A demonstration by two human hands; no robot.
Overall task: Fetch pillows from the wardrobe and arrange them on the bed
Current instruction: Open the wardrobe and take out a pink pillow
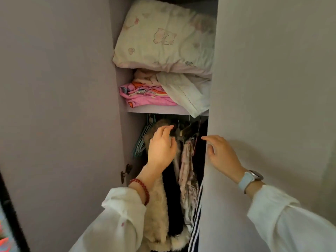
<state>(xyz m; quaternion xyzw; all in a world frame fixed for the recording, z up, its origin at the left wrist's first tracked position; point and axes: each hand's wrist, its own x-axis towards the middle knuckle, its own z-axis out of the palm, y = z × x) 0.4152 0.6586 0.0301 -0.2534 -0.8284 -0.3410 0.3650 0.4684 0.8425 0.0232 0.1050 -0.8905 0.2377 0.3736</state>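
Pillow (163, 39) is out of both hands' reach, lying on the top shelf of the wardrobe (116, 99): a plump, soft rectangle in a cream cotton-looking case printed with pale pink bears, its lower edge sagging over the shelf front. Neither hand grips anything. The left hand (161, 146) is open with the fingers loosely curled, reaching in among the hanging clothes (187, 170) at the level of the hangers; its fingertips look to rest on a fuzzy brownish garment, though the dim light makes the contact hard to judge. The right hand (221, 153) is also open, fingers spread and slightly bent, lying against the inner edge of the right door (272, 88), thumb towards the dark gap.

A string of round red beads (141, 188) circles the left wrist, and a watch (251, 178) with a smooth pale blue strap sits on the right; both arms wear loose white sleeves of thin fabric.

Below the hands hang a shaggy cream fleece coat (158, 215), a black garment, a thin floral-printed piece and something with navy and white stripes. Thin wire-like hangers (143, 139) in teal bunch at the left of the rail.

On the middle shelf, just under the pillow, lie folded pink clothes (145, 95) with orange trim, and beside them a crumpled white cloth (187, 93) with a stitched border, one corner drooping over the shelf edge. The wardrobe panels are flat, matt and pale lilac; the left door (54, 106) stands open, with a dark metal hinge (126, 172) on its inner edge.
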